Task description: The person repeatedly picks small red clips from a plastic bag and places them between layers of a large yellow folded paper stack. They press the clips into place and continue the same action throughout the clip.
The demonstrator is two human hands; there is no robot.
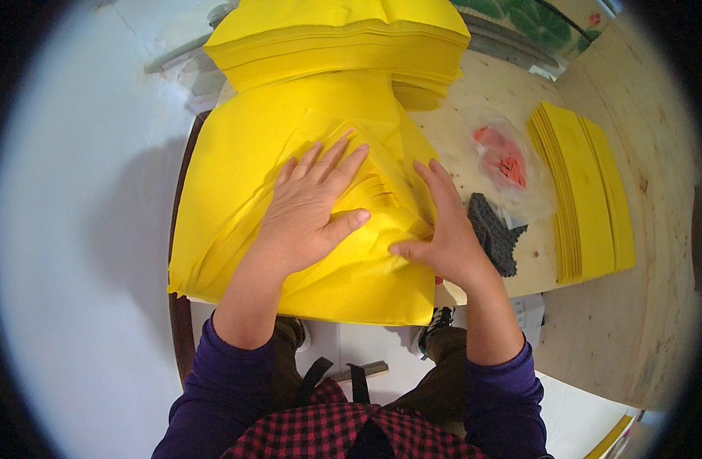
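Observation:
Large yellow sheets [244, 145], fabric-like, lie spread over the table in front of me, with folds and overlapping layers at their middle. My left hand [305, 203] rests flat on the folded part, fingers stretched and slightly spread. At the right edge of the sheets is my right hand [446, 229], its thumb apart from its fingers and pointing in toward the left hand. Nothing shows between the fingers of either hand. Under and between the hands, the exact layering of the folds is partly hidden.
A thick yellow stack [335, 53] stands at the far side. To the right lie a clear plastic bag with orange-red pieces [504, 157], a dark grey cloth scrap [495, 237] and a folded yellow pile [584, 195]. A wooden panel [634, 321] borders the right; a white wall [75, 252] the left.

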